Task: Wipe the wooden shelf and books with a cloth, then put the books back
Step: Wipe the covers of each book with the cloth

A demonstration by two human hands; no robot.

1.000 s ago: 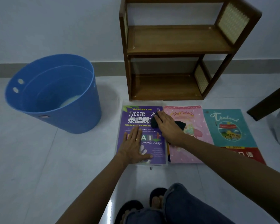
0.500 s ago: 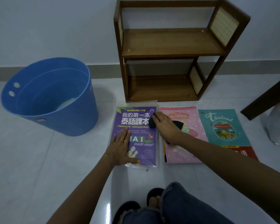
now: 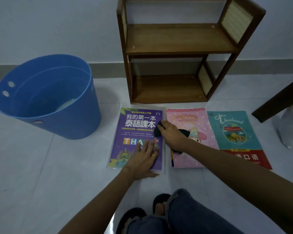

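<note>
Books lie in a row on the floor before the wooden shelf [image 3: 181, 48]: purple book [image 3: 134, 125], pink book [image 3: 193, 159], teal book [image 3: 235, 132]. The left hand [image 3: 142, 159] presses flat, fingers straight, on the purple book's near corner. The right hand [image 3: 172, 134] grips a dark cloth [image 3: 156, 130] at that book's right edge. A blue bucket [image 3: 74, 122] stands left of the books.
</note>
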